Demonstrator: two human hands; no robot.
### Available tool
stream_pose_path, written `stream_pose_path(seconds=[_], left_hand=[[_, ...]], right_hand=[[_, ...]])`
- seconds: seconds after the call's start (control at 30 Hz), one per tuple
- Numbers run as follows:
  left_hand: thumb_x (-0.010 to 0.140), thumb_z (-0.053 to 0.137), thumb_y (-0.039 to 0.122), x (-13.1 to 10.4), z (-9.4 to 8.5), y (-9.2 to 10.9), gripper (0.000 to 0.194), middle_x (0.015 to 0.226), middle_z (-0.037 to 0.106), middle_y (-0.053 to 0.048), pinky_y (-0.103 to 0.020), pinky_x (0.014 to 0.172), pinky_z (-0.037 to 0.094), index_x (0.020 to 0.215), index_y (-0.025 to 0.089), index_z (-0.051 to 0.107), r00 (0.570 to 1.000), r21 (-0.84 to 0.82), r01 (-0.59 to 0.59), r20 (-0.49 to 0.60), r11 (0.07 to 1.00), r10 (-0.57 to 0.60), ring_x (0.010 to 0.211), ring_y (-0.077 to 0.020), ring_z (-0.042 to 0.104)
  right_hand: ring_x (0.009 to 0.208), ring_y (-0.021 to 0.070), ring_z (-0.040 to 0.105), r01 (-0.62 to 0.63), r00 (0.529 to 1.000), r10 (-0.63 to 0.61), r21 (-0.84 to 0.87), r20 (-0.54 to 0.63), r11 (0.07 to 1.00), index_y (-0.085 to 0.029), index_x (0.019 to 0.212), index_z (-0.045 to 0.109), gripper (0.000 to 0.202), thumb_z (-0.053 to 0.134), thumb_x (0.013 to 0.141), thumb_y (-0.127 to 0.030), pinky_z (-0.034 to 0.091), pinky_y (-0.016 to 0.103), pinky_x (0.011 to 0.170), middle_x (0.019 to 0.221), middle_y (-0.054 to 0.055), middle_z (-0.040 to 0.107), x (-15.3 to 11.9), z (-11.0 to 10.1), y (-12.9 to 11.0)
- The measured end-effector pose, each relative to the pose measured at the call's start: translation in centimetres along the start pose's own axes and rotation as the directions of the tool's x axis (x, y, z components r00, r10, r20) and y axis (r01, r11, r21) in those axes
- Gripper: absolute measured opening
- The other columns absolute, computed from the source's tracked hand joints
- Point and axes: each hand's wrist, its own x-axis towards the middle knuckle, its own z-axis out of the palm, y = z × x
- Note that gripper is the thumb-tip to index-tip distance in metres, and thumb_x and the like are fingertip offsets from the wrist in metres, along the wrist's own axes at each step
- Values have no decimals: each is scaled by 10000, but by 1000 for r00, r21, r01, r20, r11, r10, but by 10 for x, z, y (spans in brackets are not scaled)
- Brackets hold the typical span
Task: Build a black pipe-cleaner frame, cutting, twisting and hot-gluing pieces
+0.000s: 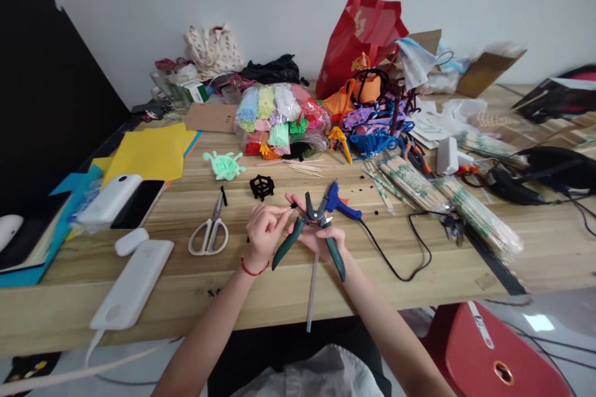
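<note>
My left hand (264, 231), with a red string on its wrist, pinches a short black fuzzy piece (293, 205) between thumb and fingertips. Just beside it, my right hand (333, 239) holds green-handled pliers (315, 216), whose jaws and handles are spread apart. A clear glue stick (312, 298) lies below my right hand, reaching past the table edge. A blue glue gun (343, 201) rests right behind the pliers. Farther back are a black frame-like shape (262, 187) and a light green fuzzy shape (223, 165). White-handled scissors (209, 232) lie left of my left hand.
A bag of coloured pipe cleaners (279, 121) and a red bag (358, 37) stand at the back. Packs of wooden sticks (412, 183) lie right, near the glue gun's black cable (395, 274). A white power bank (133, 285) and a phone (138, 205) are left.
</note>
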Motion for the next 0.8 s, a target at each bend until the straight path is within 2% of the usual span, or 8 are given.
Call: stream_pose_path(seconds=[0.13,0.27,0.43,0.6,0.8], left_hand=[[705,715,274,-2,3,0,438,683,681,-14,-338,725,452,492,209,338,993,-43,99,-59,994,-102,692,-159,627],[701,713,274,-2,9,-1,464,657,624,4,-268,588,430,519,196,293,953,-164,253,-127,953,-275,627,-123,588],[687,720,261,-2,14,-2,487,634,597,14,-241,540,396,534,193,262,926,-265,328,-98,907,-364,587,-104,551],[702,708,250,-4,12,-1,453,658,610,20,-252,533,395,526,192,296,947,-185,290,-84,939,-309,522,-86,511],[716,701,196,-3,5,0,430,652,638,14,-289,653,435,507,190,325,997,-14,62,-53,998,-63,686,-135,624]], right_hand=[[966,296,573,24,1000,-24,3,14,1000,-201,1139,554,732,398,426,-260,386,562,898,1158,104,610,-1,-2,-3],[987,291,579,59,996,-60,13,60,998,-195,1173,545,751,414,434,-233,398,534,908,1251,98,562,-2,-1,-6],[953,274,592,52,997,-54,30,59,998,-202,1223,520,784,428,444,-213,397,520,921,1290,83,542,-1,0,-5],[925,267,605,60,996,-65,69,66,996,-213,1215,527,748,436,473,-213,416,511,892,1243,77,579,0,-1,-4],[915,276,606,27,999,-28,29,25,999,-207,1186,544,732,427,464,-234,430,523,865,1184,82,615,-1,2,-8]])
